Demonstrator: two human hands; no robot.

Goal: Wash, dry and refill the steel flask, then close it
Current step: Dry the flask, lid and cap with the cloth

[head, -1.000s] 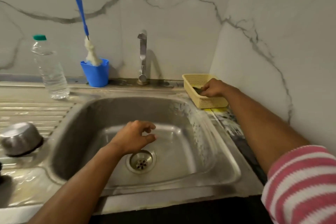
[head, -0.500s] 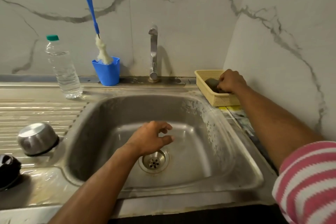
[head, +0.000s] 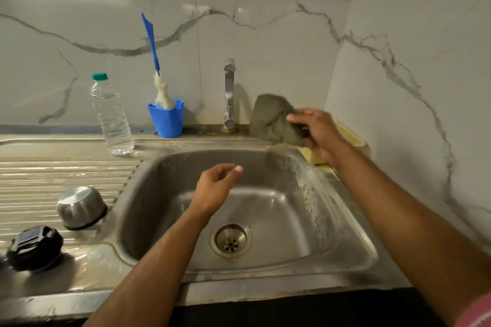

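Since half a second back our right hand (head: 320, 133) has come up out of the basket (head: 353, 138) with the scrubber (head: 273, 118) pinched in its fingers; it now hangs above the sink's (head: 345, 223) back-right corner, just right of the tap (head: 229, 93). Our left hand (head: 216, 188) has lifted a little and hovers over the middle of the basin, fingers loosely curled, gripping nothing.

Edges and room: basin is bare steel, only the drain (head: 230, 240) at its floor, so there is free space under both hands. Right rim runs close to the side wall; the basket sits in that narrow strip, mostly hidden behind our right wrist. Back ledge is tight, with tap, cup (head: 166, 121) and bottle (head: 111, 117) in a row along it.

Containers: blue cup holds a brush (head: 156, 66), bristles down, handle leaning left against the wall. Bottle is capped, clear, upright, at the back of the drainboard (head: 39, 175). Basket contents: cannot tell.

Flask parts: a steel cap (head: 81, 207) lies rim-down on the drainboard just left of the sink rim; a black lid (head: 34, 247) sits nearer us at the left edge. Flask body is out of frame.
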